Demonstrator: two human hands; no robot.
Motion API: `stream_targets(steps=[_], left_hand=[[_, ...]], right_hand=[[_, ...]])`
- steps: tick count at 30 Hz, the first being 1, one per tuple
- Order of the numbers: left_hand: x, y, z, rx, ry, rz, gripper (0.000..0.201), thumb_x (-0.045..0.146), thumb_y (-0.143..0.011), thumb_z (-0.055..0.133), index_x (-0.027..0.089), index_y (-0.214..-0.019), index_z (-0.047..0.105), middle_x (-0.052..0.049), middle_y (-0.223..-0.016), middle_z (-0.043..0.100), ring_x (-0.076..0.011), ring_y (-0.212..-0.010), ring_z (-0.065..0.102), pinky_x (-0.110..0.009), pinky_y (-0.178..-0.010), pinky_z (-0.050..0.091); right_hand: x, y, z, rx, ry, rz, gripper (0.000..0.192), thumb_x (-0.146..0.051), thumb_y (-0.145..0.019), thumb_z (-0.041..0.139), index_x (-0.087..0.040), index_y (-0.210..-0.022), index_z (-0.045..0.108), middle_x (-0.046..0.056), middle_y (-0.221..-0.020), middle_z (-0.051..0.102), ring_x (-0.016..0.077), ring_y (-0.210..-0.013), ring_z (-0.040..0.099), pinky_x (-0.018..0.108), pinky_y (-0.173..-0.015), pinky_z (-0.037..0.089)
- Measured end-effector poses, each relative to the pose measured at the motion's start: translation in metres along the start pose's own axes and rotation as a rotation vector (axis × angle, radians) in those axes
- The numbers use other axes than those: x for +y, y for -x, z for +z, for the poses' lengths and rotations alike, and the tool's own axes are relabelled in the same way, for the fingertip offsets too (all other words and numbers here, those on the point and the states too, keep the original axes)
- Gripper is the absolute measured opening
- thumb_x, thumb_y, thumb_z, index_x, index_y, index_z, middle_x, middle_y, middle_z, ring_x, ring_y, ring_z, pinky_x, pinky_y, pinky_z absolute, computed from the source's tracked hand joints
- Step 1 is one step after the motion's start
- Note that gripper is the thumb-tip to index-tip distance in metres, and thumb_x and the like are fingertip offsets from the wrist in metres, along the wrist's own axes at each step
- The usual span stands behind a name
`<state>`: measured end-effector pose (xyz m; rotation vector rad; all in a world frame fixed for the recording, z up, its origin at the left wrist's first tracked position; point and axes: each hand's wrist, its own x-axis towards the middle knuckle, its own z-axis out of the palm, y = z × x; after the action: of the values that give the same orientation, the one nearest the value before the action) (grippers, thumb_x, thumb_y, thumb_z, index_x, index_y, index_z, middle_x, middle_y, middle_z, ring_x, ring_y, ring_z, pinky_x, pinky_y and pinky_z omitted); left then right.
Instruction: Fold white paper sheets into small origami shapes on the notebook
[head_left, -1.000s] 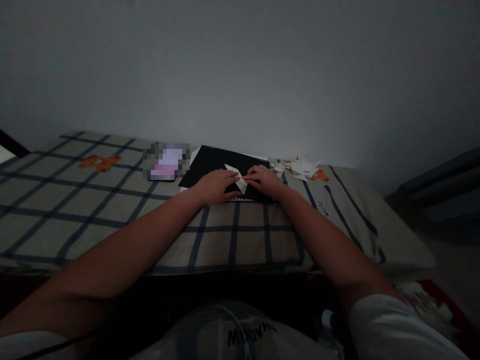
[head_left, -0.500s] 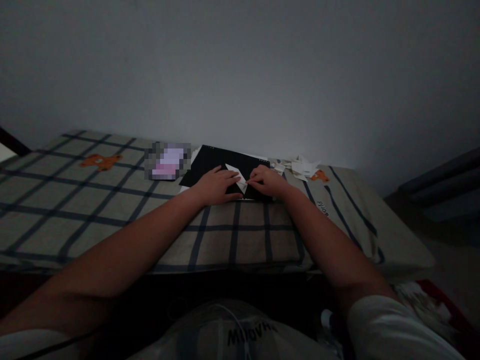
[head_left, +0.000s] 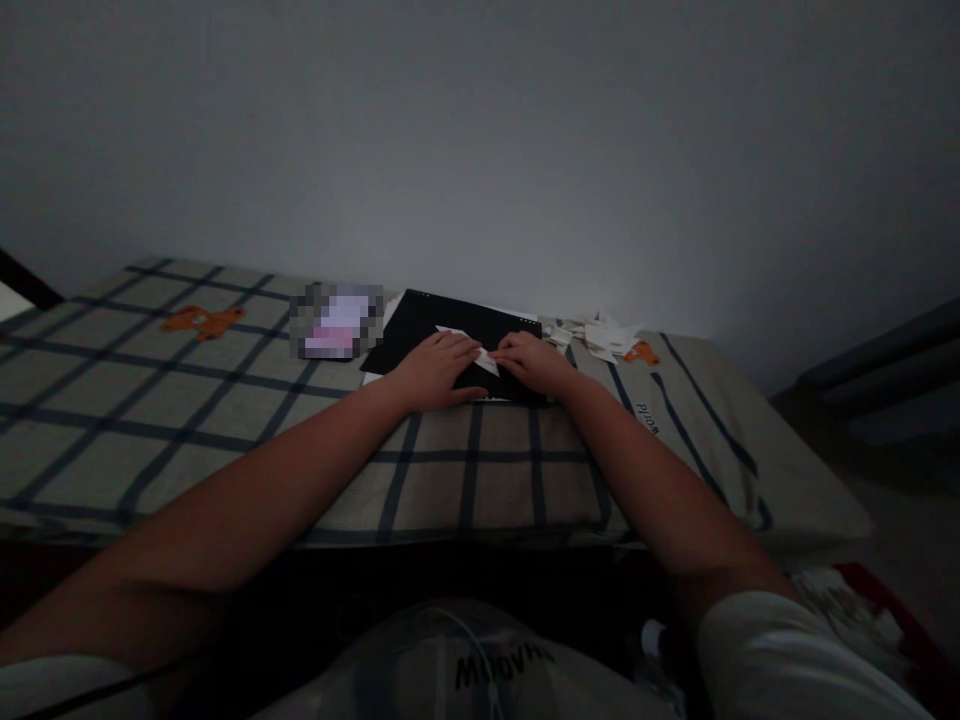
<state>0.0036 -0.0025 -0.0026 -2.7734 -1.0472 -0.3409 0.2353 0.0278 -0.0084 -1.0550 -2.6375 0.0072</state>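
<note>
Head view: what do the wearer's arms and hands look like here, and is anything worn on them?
Both forearms are bare from wrist to above the elbow. The left hand and right hand show no gloves; rings, watch or bands cannot be made out in the dim light. Short pale sleeves cover the upper arms at the bottom corners. No cables or markings show on the arms.

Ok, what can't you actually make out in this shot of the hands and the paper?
- Head view: the white folded paper is mostly covered by the left hand and right hand; its shape is unclear.
- The item beside the black board is pixelated.
- The paper pieces are too small and dim to count.
</note>
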Motion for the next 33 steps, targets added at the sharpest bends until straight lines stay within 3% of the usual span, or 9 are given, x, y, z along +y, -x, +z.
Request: stream_targets(steps=[3, 10, 22, 33], left_hand=[[-0.001, -0.001, -0.002, -0.050, 0.056, 0.054, 0.068, 0.060, -0.090, 0.045, 0.013, -0.140, 0.047, -0.013, -0.142, 0.050, -0.0256, -0.130, 0.045, -0.035, -0.107, 0.031], [0.000, -0.002, -0.004, -0.076, 0.039, 0.038, 0.068, 0.065, -0.090, 0.041, 0.022, -0.143, 0.044, -0.011, -0.143, 0.050, -0.0273, -0.127, 0.048, -0.038, -0.103, 0.035], [0.003, -0.002, -0.005, -0.105, 0.040, -0.029, 0.070, 0.069, -0.087, 0.041, 0.024, -0.140, 0.048, -0.009, -0.145, 0.048, -0.0294, -0.129, 0.046, -0.043, -0.105, 0.031], [0.002, 0.000, -0.005, -0.096, 0.013, 0.018, 0.068, 0.068, -0.087, 0.042, 0.024, -0.139, 0.049, -0.009, -0.147, 0.046, -0.0304, -0.129, 0.046, -0.044, -0.105, 0.031]], right_hand=[[0.002, 0.000, 0.000, -0.011, -0.015, -0.005, 0.029, -0.028, -0.097, 0.045, -0.021, -0.106, 0.072, 0.009, -0.105, 0.062, 0.0203, -0.099, 0.051, 0.035, -0.087, 0.041], [0.003, 0.001, -0.004, -0.024, -0.046, -0.038, 0.023, -0.023, -0.092, 0.052, -0.019, -0.095, 0.075, 0.008, -0.101, 0.063, 0.0205, -0.098, 0.051, 0.035, -0.087, 0.040], [-0.004, 0.000, -0.014, -0.045, -0.095, -0.126, 0.024, -0.021, -0.088, 0.055, -0.017, -0.074, 0.074, 0.007, -0.084, 0.067, 0.0186, -0.083, 0.054, 0.034, -0.080, 0.042], [-0.006, 0.000, -0.018, -0.091, -0.124, -0.144, 0.024, -0.021, -0.088, 0.054, -0.018, -0.074, 0.074, 0.005, -0.080, 0.069, 0.0169, -0.078, 0.057, 0.034, -0.081, 0.043]])
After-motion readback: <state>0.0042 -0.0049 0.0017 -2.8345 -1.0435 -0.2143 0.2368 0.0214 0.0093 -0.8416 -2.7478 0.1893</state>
